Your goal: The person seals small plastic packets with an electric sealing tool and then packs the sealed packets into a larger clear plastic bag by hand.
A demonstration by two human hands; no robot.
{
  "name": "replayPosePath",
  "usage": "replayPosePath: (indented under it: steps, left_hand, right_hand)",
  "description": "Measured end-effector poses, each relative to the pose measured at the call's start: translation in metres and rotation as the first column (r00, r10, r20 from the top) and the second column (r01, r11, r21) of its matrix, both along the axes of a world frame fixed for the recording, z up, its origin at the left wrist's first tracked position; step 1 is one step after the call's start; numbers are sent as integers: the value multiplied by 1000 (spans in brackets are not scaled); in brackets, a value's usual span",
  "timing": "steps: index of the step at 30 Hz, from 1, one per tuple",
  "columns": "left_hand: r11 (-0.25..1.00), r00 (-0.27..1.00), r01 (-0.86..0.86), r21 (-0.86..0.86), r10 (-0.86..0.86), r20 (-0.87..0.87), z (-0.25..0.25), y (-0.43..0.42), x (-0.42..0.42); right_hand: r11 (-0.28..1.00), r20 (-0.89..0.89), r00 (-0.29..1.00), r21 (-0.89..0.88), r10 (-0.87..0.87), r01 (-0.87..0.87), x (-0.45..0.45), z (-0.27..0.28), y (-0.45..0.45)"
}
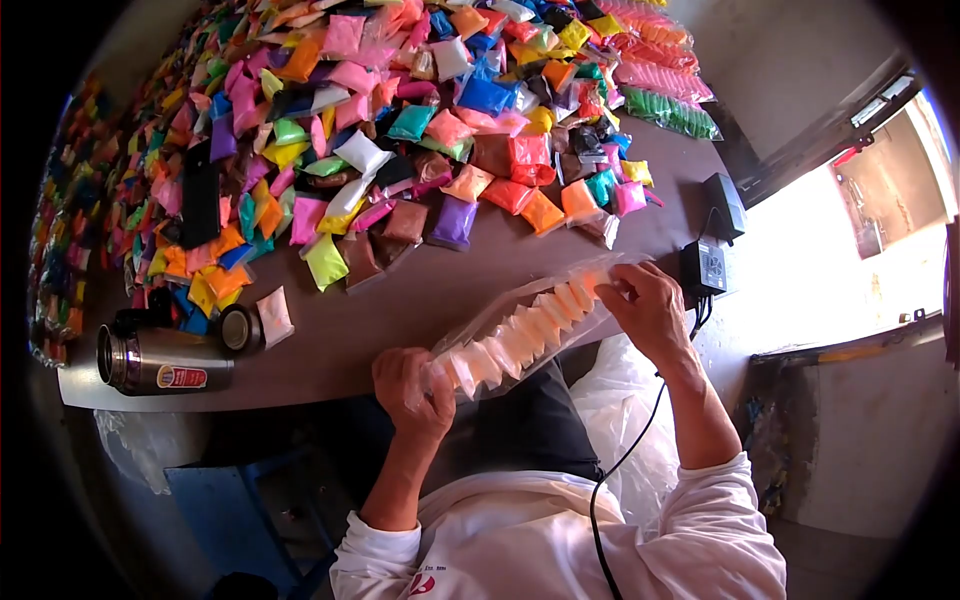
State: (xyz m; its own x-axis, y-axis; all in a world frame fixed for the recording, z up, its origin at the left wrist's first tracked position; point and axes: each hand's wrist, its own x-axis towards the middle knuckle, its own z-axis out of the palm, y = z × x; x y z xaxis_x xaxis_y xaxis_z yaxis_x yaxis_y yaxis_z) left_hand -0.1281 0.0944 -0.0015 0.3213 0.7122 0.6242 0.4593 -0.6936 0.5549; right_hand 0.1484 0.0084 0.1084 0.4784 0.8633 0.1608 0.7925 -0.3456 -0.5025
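A long clear plastic bag (515,338) holds a row of pale orange packets, stacked face to face and tilted across the front edge of the table. My left hand (415,388) is closed on its lower left end. At the upper right end, my right hand (640,303) pinches the plastic between thumb and fingers. The bag hangs over my lap, partly above the tabletop. Beyond it lies a large heap of small colourful packets (410,125), among them a purple packet (453,222) and an orange packet (541,212) near the heap's front.
Filled long bags (660,75) lie stacked at the back right. A steel flask (165,360) lies on its side at the front left, beside its lid (238,327). A black box with cables (703,266) sits on the right edge. A black cable (628,455) runs past my right arm.
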Motion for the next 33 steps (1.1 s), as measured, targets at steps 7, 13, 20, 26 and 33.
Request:
replayPosePath:
  steps: [7,13,20,26,33]
  left_hand:
    - [1000,1000,-1,5,1,5,-1,1,-1]
    - [1000,1000,-3,-6,3,16,-1,0,0]
    - [998,998,23,-57,-19,68,-1,-3,-2]
    - [1000,997,-25,-19,27,69,2,-3,-4]
    - [993,997,-68,-94,63,-51,-87,-7,4]
  right_hand:
    - [985,219,966,-134,136,-108,8,-13,4]
    - [988,237,965,-130,113,-84,13,-16,14]
    - [999,-212,977,-36,-18,11,20,35,-18]
    - [891,-31,906,201,422,-408,-63,85,10]
    - [498,247,460,-115,853,-860,-200,50,89]
